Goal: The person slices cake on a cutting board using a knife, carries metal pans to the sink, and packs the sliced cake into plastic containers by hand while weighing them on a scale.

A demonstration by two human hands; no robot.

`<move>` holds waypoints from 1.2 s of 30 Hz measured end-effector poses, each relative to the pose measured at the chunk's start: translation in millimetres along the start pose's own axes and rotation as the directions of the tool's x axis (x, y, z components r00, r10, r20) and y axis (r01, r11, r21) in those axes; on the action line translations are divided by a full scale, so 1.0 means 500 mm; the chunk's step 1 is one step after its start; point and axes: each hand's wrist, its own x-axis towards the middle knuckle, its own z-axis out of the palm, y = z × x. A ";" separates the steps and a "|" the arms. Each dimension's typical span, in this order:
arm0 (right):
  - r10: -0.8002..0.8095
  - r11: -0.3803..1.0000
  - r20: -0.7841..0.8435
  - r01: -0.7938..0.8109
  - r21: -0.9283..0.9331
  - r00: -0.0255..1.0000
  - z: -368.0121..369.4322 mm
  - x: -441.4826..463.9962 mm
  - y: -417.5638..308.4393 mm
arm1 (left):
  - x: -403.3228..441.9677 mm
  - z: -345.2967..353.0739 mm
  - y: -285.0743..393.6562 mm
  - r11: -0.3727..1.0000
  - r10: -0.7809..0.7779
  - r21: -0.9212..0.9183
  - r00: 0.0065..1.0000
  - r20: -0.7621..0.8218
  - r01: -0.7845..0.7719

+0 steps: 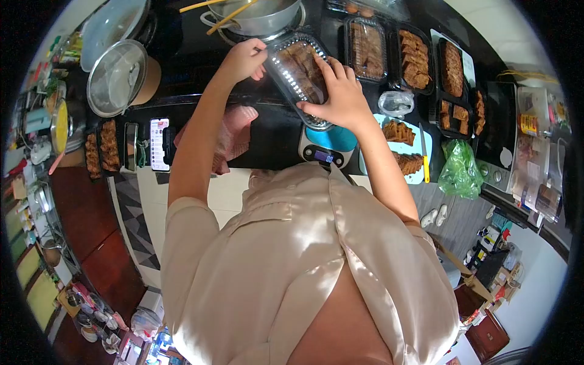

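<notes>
A clear-lidded plastic food container (291,76) with brown slices inside is tilted over the counter, in front of the pot. My right hand (340,94) grips it from the right, fingers across the lid and thumb at the near side. At its upper left edge, the curled fingers of my left hand (245,59) pinch the rim; the exact grip is partly hidden. Just below the container is a kitchen scale (331,141) with a blue top and lit display. A pink cloth (234,137) lies left of it.
A metal pot (252,18) with chopsticks stands behind. To the right are several packed trays (413,58), a board with sliced brown food (398,134), a yellow-handled knife (425,161) and a green bag (462,167). A phone (159,145) and lidded tub (152,82) are left.
</notes>
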 end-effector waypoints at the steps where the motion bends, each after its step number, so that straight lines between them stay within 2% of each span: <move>1: -0.015 1.000 0.015 0.015 0.007 1.000 -0.005 0.003 0.001 | 0.001 0.003 0.008 0.993 0.006 0.120 1.000 -0.024 -0.003; 2: -0.032 0.999 0.033 0.032 0.016 0.999 -0.011 0.005 0.003 | 0.004 0.013 -0.002 0.993 0.004 0.121 1.000 -0.029 0.000; 4: -0.074 0.987 0.017 0.071 0.143 0.997 -0.021 0.010 0.015 | -0.003 0.030 -0.025 0.943 0.198 0.298 0.971 -0.137 -0.150; 5: -0.089 0.980 0.014 0.085 0.179 0.996 -0.021 0.013 0.023 | -0.018 0.048 -0.027 0.941 0.220 0.301 0.953 -0.210 -0.151; 6: -0.037 0.983 -0.051 0.045 0.180 0.998 -0.021 0.010 0.022 | -0.037 0.059 -0.018 0.984 0.134 0.148 0.968 -0.214 -0.103; 7: -0.128 0.972 -0.186 0.161 0.174 0.974 -0.009 0.025 0.044 | -0.048 0.066 -0.022 0.998 0.058 0.006 0.974 -0.217 -0.058; 8: -0.001 0.959 -0.284 0.081 0.270 0.959 0.000 0.024 0.062 | -0.056 0.066 -0.025 0.995 0.028 -0.085 0.981 -0.192 -0.045; 9: 0.271 0.887 -0.255 -0.139 0.439 0.928 0.012 0.023 0.083 | -0.065 0.067 -0.029 0.984 0.003 -0.177 0.987 -0.160 -0.032; 10: 0.427 0.752 -0.113 -0.283 0.596 0.897 0.023 0.019 0.119 | -0.077 0.070 -0.032 0.983 0.002 -0.178 0.978 -0.209 -0.040; 11: 0.505 0.642 0.037 -0.404 0.652 0.862 0.030 0.010 0.161 | -0.089 0.076 -0.033 0.982 0.005 -0.180 0.967 -0.255 -0.052; 12: 0.462 0.516 0.218 -0.460 0.722 0.860 0.006 -0.001 0.158 | -0.103 0.080 -0.032 0.978 -0.008 -0.201 0.963 -0.268 -0.048; 13: 0.522 0.386 0.352 -0.584 0.714 0.777 0.006 -0.017 0.166 | -0.123 0.082 -0.021 0.979 -0.010 -0.197 0.962 -0.273 -0.046; 15: 0.533 0.083 0.412 -0.531 0.843 0.739 0.014 -0.042 0.164 | -0.155 0.093 0.001 0.955 -0.112 -0.293 0.978 -0.178 0.056; 16: 0.554 0.060 0.358 -0.464 0.884 0.752 0.020 -0.048 0.163 | -0.152 0.106 -0.029 0.936 -0.073 -0.351 0.993 -0.088 0.037; 17: 0.578 0.038 0.299 -0.391 0.920 0.759 0.027 -0.048 0.168 | -0.155 0.116 -0.038 0.934 -0.073 -0.354 0.995 -0.074 0.042; 18: 0.525 -0.076 0.352 -0.369 0.926 0.775 0.019 -0.045 0.168 | -0.168 0.125 -0.036 0.940 -0.063 -0.337 0.997 -0.040 0.046; 19: 0.592 -0.056 0.306 -0.340 0.939 0.745 0.009 -0.045 0.161 | -0.181 0.129 -0.032 0.948 -0.055 -0.315 0.998 -0.014 0.048; 20: 0.595 -0.085 0.332 -0.354 0.931 0.732 0.000 -0.044 0.160 | -0.188 0.131 -0.024 0.970 -0.106 -0.225 0.993 -0.056 0.091; 21: 0.595 -0.114 0.361 -0.370 0.922 0.718 -0.011 -0.047 0.161 | -0.197 0.138 -0.019 0.970 -0.115 -0.220 0.992 -0.061 0.099; 23: 0.553 -0.092 0.367 -0.383 0.919 0.748 -0.020 -0.056 0.169 | -0.204 0.156 -0.008 0.939 -0.036 -0.345 0.988 -0.147 -0.017; 24: 0.533 -0.099 0.384 -0.395 0.913 0.754 -0.021 -0.060 0.172 | -0.210 0.164 0.003 0.956 -0.041 -0.293 0.980 -0.195 -0.018; 25: 0.512 -0.105 0.401 -0.408 0.907 0.759 -0.025 -0.062 0.164 | -0.211 0.182 0.006 0.900 -0.079 -0.434 0.964 -0.253 -0.040; 27: 0.510 -0.105 0.427 -0.439 0.892 0.747 -0.031 -0.061 0.145 | -0.224 0.203 0.022 0.823 -0.051 -0.553 0.953 -0.298 -0.129; 29: 0.500 -0.209 0.459 -0.412 0.887 0.734 -0.040 -0.063 0.127 | -0.229 0.210 0.014 0.781 -0.037 -0.601 0.949 -0.312 -0.167; 30: 0.514 -0.181 0.459 -0.431 0.884 0.725 -0.051 -0.062 0.119 | -0.232 0.198 0.001 0.756 -0.130 -0.654 0.979 -0.159 -0.006; 31: 0.421 -0.178 0.473 -0.441 0.880 0.774 -0.042 -0.065 0.154 | -0.248 0.200 0.030 0.757 -0.271 -0.652 0.930 -0.247 0.047; 32: 0.493 -0.107 0.371 -0.369 0.923 0.787 -0.047 -0.069 0.149 | -0.244 0.189 0.022 0.700 -0.149 -0.714 0.981 -0.122 0.018; 33: 0.391 0.042 0.374 -0.422 0.906 0.841 -0.051 -0.070 0.170 | -0.255 0.184 0.046 0.697 -0.130 -0.717 0.982 -0.138 -0.008; 35: 0.356 0.037 0.367 -0.405 0.913 0.860 -0.059 -0.065 0.172 | -0.260 0.174 0.071 0.588 -0.011 -0.808 0.999 0.037 0.036; 36: 0.377 0.035 0.360 -0.402 0.915 0.853 -0.056 -0.064 0.187 | -0.258 0.180 0.066 0.588 -0.004 -0.807 0.998 0.060 0.051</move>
